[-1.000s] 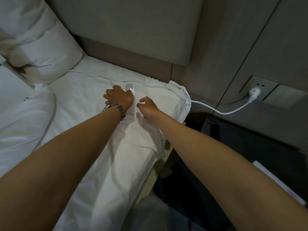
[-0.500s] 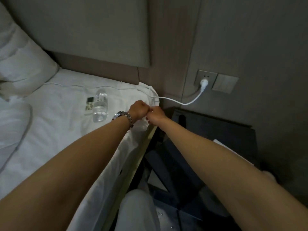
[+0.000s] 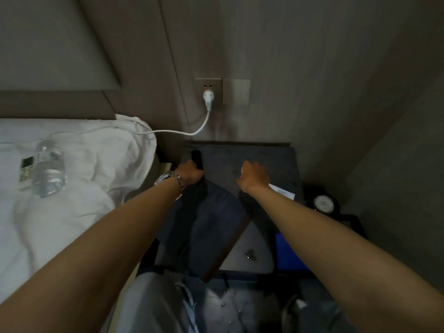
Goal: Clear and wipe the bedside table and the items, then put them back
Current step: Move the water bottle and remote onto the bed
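Observation:
The dark bedside table [image 3: 264,155] stands against the wall, right of the bed. My left hand [image 3: 189,174] is closed around the lower end of a black remote [image 3: 197,157] lying at the table's left edge. My right hand [image 3: 254,176] hovers palm down over the middle of the tabletop, fingers loosely spread and nothing visible in it. A white card [image 3: 283,191] lies just right of that wrist. On the bed lie a clear water bottle [image 3: 48,169] and, touching its left side, a white remote [image 3: 26,170].
A white charger [image 3: 208,98] is plugged into the wall socket above the table, and its cable [image 3: 177,133] runs onto the white bed sheet [image 3: 96,164]. A round clock [image 3: 323,203] sits low, right of the table. Dark blue fabric [image 3: 211,227] hangs between my arms.
The view has swung right from the bed to the table. Both hands left the bed edge; the left now grips the black remote and the right is over the tabletop.

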A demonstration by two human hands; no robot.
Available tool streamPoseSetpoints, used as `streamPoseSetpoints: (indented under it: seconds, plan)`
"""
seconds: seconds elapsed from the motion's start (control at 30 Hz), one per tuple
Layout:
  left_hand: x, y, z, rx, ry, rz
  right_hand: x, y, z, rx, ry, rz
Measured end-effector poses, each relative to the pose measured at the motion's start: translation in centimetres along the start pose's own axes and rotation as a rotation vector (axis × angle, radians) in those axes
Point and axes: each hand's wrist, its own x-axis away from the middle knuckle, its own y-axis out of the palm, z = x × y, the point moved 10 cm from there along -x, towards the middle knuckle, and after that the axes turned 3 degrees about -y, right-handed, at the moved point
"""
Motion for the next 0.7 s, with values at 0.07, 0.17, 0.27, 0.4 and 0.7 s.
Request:
streamPoseSetpoints:
  seconds: [0.07, 0.17, 0.27, 0.4, 0.7]
  plan:
    - [-1.5, 1.0, 0.2, -0.128, -0.011, 0.019, -0.3, -0.5, 2.7, 0.106, 0.059, 0.036]
    - [-2.5, 1.2, 0.7, -0.227, -0.007, 0.097, -0.8, 0.1, 5.5, 0.204, 0.107, -0.010]
    - [-4.0, 1.0, 0.3, -0.220, -0.051, 0.144, -1.6, 1.1, 7.1, 0.206, 0.096, -0.050]
    - [-5.7, 1.6, -0.3, -0.144, -0.064, 0.158, -2.5, 2.0, 8.0, 0.212, 0.064, -0.055]
    - [-5.3, 1.6, -0.4, -0.102, -0.057, 0.237, -2.8, 2.6, 8.0, 0.138, 0.018, -0.009]
